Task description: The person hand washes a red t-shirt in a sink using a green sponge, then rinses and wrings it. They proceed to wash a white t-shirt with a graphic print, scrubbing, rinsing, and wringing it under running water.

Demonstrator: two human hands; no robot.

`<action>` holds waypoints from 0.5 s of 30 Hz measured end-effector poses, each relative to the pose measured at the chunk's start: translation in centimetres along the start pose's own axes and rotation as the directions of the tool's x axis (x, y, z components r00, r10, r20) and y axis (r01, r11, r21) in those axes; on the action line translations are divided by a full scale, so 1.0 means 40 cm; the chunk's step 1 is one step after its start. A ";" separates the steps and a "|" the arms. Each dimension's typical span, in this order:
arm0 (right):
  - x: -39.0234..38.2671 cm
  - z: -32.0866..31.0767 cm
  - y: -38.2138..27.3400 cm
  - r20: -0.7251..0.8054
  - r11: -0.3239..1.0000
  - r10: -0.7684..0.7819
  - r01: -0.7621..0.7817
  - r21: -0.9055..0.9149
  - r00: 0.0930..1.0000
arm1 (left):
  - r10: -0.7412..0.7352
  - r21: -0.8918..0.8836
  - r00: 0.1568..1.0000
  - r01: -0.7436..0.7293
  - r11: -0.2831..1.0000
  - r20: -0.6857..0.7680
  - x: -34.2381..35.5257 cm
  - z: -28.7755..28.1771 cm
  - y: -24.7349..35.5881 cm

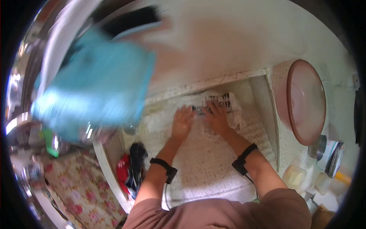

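1. Towel (95,84), pale blue and motion-blurred, fills the upper left; it hangs close to the camera, so its lower edge hides part of what lies behind it.
2. Speckled stone wash basin (206,168) occupies the centre, its ribbed sloping floor (259,131) placed to serve as a scrubbing surface; a low wall (267,103) closes its right side.
3. Pink round plastic tub (305,101) leans on edge beyond that wall, tilted against the plastered surface; whether it holds anything cannot be seen.
4. White cloth with dark print (223,105) lies bunched at the far end of the basin, spread onto the ribs.
5. Right hand (217,118) presses flat on the cloth, fingers extended, pinning it rather than gripping; a black wrist strap (244,158) sits above it.
6. Left hand (183,122) rests open, palm down, just beside the right, touching the cloth's near edge.
7. Red and black garments (131,170) are piled left of the basin rim.
8. Small pale containers (295,175) and a metal-lidded vessel (329,154) stand at lower right, contents hidden.
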State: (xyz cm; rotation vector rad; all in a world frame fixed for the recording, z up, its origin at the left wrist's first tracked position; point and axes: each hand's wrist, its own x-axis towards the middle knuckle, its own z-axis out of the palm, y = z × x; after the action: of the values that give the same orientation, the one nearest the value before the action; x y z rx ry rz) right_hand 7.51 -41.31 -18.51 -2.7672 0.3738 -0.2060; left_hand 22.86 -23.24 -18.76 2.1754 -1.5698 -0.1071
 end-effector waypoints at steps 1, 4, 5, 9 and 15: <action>0.011 0.031 0.010 -0.070 1.000 -0.018 0.017 -0.017 0.997 | 0.008 0.077 0.998 -0.012 0.997 0.058 0.034 0.013 0.024; 0.027 0.078 0.104 0.077 0.999 0.022 -0.019 -0.028 0.997 | -0.160 0.183 0.904 0.092 0.979 0.397 0.137 0.036 0.047; 0.034 0.078 0.140 0.151 1.000 0.002 -0.003 0.003 0.988 | -0.273 0.248 0.770 0.154 0.957 0.577 0.178 0.045 0.038; 0.092 0.051 0.215 0.261 0.985 -0.002 -0.043 0.167 0.965 | -0.225 -0.029 0.755 0.308 0.951 0.616 0.252 0.064 -0.026; 0.093 -0.015 0.103 0.618 0.934 0.215 -0.344 0.096 0.756 | -0.243 0.094 0.824 0.227 0.969 0.512 0.123 0.074 0.020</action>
State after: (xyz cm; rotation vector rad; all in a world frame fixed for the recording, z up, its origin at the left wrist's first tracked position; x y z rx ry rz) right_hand 9.98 -46.28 -19.04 -2.3574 0.5484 0.6648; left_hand 22.93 -28.86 -20.13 2.4925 -1.5516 -0.8242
